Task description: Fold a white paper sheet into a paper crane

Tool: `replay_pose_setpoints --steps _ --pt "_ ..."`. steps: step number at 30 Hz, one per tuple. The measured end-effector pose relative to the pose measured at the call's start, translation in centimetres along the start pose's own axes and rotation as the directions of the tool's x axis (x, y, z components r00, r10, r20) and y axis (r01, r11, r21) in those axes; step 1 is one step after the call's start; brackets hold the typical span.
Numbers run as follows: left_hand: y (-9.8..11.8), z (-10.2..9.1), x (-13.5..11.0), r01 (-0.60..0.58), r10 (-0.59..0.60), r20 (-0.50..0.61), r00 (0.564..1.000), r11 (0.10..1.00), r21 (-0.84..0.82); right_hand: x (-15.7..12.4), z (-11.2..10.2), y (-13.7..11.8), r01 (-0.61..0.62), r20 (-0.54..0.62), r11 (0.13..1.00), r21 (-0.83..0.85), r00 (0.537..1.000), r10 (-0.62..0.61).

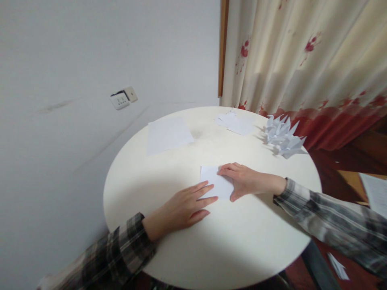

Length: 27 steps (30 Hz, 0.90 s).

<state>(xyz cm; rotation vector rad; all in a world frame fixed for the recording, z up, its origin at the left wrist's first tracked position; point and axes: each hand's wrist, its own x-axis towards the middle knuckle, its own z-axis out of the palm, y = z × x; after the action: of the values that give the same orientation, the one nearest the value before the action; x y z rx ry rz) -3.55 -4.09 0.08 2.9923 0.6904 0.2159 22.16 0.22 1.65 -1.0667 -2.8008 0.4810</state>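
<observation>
A small white folded sheet of paper lies near the middle of the round white table. My left hand rests flat on the table with fingers stretched out, its fingertips on the sheet's lower left edge. My right hand lies on the sheet's right side, fingers extended and pressing down on it. Both sleeves are plaid.
A larger white sheet lies at the table's back left. More white papers sit at the back. Several folded paper cranes stand at the back right, near a flowered curtain. A wall socket is on the left wall.
</observation>
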Motion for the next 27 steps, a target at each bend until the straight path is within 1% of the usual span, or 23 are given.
replay_pose_setpoints --steps 8,13,16,19,21,22,25,27 --pt "-0.5 -0.3 -2.1 0.092 -0.093 -0.013 0.996 0.994 -0.051 -0.5 0.3 0.8 0.03 -0.01 0.999 0.032 1.0 -0.03" --pt "-1.0 -0.5 -3.5 0.138 -0.141 -0.063 0.988 0.989 -0.052 -0.3 0.4 0.9 0.027 -0.009 0.999 0.044 1.0 -0.026" --pt "-0.9 -0.7 -3.9 0.165 -0.168 -0.116 0.979 0.986 -0.035 -0.1 0.7 1.1 0.052 -0.034 0.997 0.052 0.998 -0.05" --pt "-0.2 -1.1 -3.3 0.181 -0.177 -0.186 0.966 0.983 0.003 -0.2 0.7 1.0 0.085 -0.06 0.995 0.061 0.995 -0.081" --pt "0.6 -1.4 -2.4 0.199 -0.19 -0.22 0.957 0.98 0.021 -0.2 0.4 0.6 0.1 -0.067 0.992 0.071 0.993 -0.095" --pt "1.0 -1.6 -1.7 0.215 -0.207 -0.214 0.955 0.977 0.011 -0.3 0.2 0.3 0.104 -0.069 0.991 0.081 0.993 -0.099" --pt "2.2 -2.1 0.2 0.248 -0.243 -0.124 0.962 0.968 0.026 -0.2 -0.6 -0.6 0.107 -0.075 0.982 0.155 0.993 -0.097" --pt "2.9 -2.4 1.2 0.219 -0.216 -0.044 0.975 0.971 0.097 0.0 -1.0 -1.0 0.108 -0.083 0.961 0.255 0.993 -0.089"
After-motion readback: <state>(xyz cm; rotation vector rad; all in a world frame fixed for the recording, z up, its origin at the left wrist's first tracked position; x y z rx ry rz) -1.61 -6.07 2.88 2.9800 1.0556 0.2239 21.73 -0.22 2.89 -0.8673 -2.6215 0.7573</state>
